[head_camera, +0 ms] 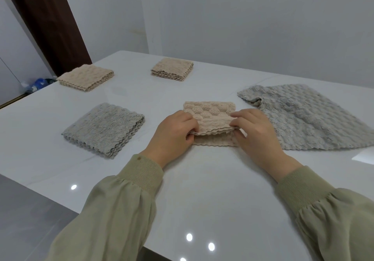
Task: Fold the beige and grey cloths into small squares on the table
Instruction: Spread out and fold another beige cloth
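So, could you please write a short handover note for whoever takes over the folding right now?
Left grip and right grip each pinch the upper layers of the beige cloth, mid-fold on the table.
Done: far-left beige square, far-centre beige square, grey square at left.
Left: finish this fold, then fold the grey cloth lying unfolded at right.

we count 3 beige cloths: 1 far-left beige square [86,79], 1 far-middle beige square [172,69] and 1 half-folded beige cloth [210,113]. we count 2 grey cloths: 1 folded grey square [103,128] and 1 loose grey cloth [303,119]. that gives 5 cloths, 3 of them folded squares, on 1 table [202,179]. we see 2 hands: 1 left hand [174,131], 1 right hand [257,133].
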The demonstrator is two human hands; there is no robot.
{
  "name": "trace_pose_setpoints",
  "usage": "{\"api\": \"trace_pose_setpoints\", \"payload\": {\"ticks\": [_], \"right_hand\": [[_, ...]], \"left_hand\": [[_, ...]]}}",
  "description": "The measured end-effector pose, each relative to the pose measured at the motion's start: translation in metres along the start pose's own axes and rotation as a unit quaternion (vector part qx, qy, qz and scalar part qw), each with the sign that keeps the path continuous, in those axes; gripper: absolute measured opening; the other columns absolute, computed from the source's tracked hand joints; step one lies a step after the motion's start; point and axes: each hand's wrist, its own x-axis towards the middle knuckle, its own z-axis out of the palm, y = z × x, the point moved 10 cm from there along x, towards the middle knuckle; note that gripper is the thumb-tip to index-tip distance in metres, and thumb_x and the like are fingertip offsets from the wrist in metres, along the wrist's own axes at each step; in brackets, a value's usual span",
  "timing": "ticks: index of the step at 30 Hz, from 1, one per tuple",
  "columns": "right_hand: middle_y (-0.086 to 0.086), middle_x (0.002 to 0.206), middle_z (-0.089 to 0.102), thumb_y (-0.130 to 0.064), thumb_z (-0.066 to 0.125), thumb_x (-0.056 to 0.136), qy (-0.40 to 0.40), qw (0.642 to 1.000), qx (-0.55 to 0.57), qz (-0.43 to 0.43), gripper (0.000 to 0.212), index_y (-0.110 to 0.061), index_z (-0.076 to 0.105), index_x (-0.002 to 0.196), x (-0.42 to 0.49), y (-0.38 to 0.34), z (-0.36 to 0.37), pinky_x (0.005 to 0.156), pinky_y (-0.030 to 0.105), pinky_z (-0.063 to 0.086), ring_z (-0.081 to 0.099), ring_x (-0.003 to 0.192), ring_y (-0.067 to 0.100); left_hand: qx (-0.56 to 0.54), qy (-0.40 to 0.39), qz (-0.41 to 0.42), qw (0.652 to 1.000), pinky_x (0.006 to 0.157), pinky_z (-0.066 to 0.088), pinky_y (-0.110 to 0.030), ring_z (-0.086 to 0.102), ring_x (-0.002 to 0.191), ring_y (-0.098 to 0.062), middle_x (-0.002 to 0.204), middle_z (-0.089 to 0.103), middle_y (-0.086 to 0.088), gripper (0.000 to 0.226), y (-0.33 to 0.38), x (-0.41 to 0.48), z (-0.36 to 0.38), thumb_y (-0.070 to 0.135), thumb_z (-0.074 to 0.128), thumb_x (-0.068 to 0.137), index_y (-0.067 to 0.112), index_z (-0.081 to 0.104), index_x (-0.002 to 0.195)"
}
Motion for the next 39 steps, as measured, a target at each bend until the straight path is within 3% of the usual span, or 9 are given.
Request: {"api": "trace_pose_setpoints", "payload": {"ticks": [6, 9, 12, 16, 19, 24, 27, 30, 39], "right_hand": [[0.006, 0.077, 0.064, 0.005, 0.078, 0.062, -0.087, 0.995, -0.044, -0.025, 0.018, -0.009, 0.071, 0.071, -0.012, 0.002, 0.015, 0.075, 0.037, 0.044, 0.059, 0.076, 0.031], [0.004, 0.077, 0.063, -0.002, 0.069, 0.070, -0.110, 0.992, -0.051, -0.022, 0.009, -0.010, 0.072, 0.073, -0.013, -0.003, 0.015, 0.079, 0.035, 0.040, 0.058, 0.078, 0.031], [0.004, 0.078, 0.062, -0.015, 0.051, 0.078, -0.095, 0.995, -0.040, 0.013, 0.022, -0.008, 0.071, 0.070, -0.006, -0.008, 0.009, 0.079, 0.035, 0.040, 0.055, 0.079, 0.029], [0.012, 0.104, 0.067, -0.014, 0.041, 0.088, -0.029, 0.995, 0.022, 0.094, 0.031, -0.003, 0.068, 0.099, 0.020, -0.012, 0.007, 0.092, 0.031, 0.039, 0.058, 0.099, 0.028], [0.014, 0.127, 0.058, -0.016, 0.038, 0.094, -0.092, 0.983, 0.048, 0.153, 0.036, -0.003, 0.058, 0.121, 0.034, -0.008, 0.037, 0.103, 0.031, 0.030, 0.050, 0.120, 0.027], [0.004, 0.158, 0.015, -0.037, 0.029, 0.098, -0.304, 0.923, -0.041, 0.231, 0.055, -0.016, 0.021, 0.149, 0.007, 0.021, 0.098, 0.115, 0.050, 0.002, 0.006, 0.145, 0.020], [0.001, 0.159, 0.007, -0.042, 0.025, 0.098, -0.316, 0.918, -0.047, 0.234, 0.058, -0.020, 0.013, 0.150, 0.003, 0.024, 0.102, 0.114, 0.052, -0.002, 0.000, 0.146, 0.018], [0.001, 0.160, 0.003, -0.043, 0.024, 0.097, -0.326, 0.913, -0.053, 0.239, 0.059, -0.021, 0.011, 0.151, 0.003, 0.023, 0.102, 0.114, 0.051, -0.003, -0.003, 0.146, 0.018], [0.001, 0.160, 0.001, -0.047, 0.025, 0.096, -0.334, 0.899, -0.033, 0.280, 0.064, -0.019, 0.009, 0.151, -0.002, 0.030, 0.106, 0.115, 0.050, -0.001, -0.002, 0.146, 0.017]], "left_hand": [[-0.031, -0.066, -0.016, 0.997, 0.066, 0.042, -0.026, 0.051, 0.082, -0.016, 0.082, 0.060, 0.002, 0.022, -0.004, -0.008, 0.018, -0.001, 0.060, 0.069, 0.015, 0.068, 0.082], [-0.071, -0.081, -0.065, 0.992, 0.073, 0.035, -0.015, 0.047, 0.085, -0.009, 0.085, 0.059, 0.007, 0.023, -0.014, -0.010, 0.022, 0.001, 0.060, 0.073, 0.017, 0.070, 0.085], [-0.097, -0.093, -0.096, 0.986, 0.075, 0.031, -0.007, 0.042, 0.084, -0.002, 0.084, 0.054, 0.014, 0.022, -0.020, -0.010, 0.025, 0.003, 0.060, 0.076, 0.019, 0.072, 0.086], [-0.102, -0.110, -0.111, 0.982, 0.078, 0.031, -0.012, 0.043, 0.087, -0.002, 0.085, 0.053, 0.014, 0.021, -0.023, -0.010, 0.029, 0.005, 0.061, 0.078, 0.020, 0.073, 0.087], [-0.124, -0.115, -0.117, 0.979, 0.079, 0.037, -0.018, 0.047, 0.086, -0.005, 0.084, 0.057, 0.011, 0.014, -0.023, -0.010, 0.028, 0.010, 0.061, 0.080, 0.018, 0.072, 0.083], [-0.268, -0.009, -0.290, 0.919, 0.072, 0.047, -0.033, 0.059, 0.074, -0.016, 0.076, 0.067, 0.000, 0.021, -0.055, -0.009, 0.021, 0.020, 0.055, 0.090, 0.013, 0.069, 0.076], [-0.263, 0.077, -0.385, 0.882, 0.073, 0.048, -0.031, 0.061, 0.079, -0.015, 0.081, 0.067, 0.002, 0.018, -0.087, -0.010, 0.017, 0.026, 0.051, 0.093, 0.020, 0.065, 0.084], [-0.261, 0.088, -0.446, 0.851, 0.074, 0.050, -0.034, 0.063, 0.080, -0.015, 0.082, 0.065, 0.004, 0.018, -0.106, -0.003, 0.028, 0.041, 0.054, 0.089, 0.026, 0.063, 0.093], [-0.100, 0.025, -0.424, 0.900, 0.068, 0.039, -0.024, 0.057, 0.083, -0.015, 0.084, 0.058, 0.009, 0.018, -0.107, 0.024, 0.041, 0.021, 0.059, 0.087, 0.027, 0.066, 0.103]]}}
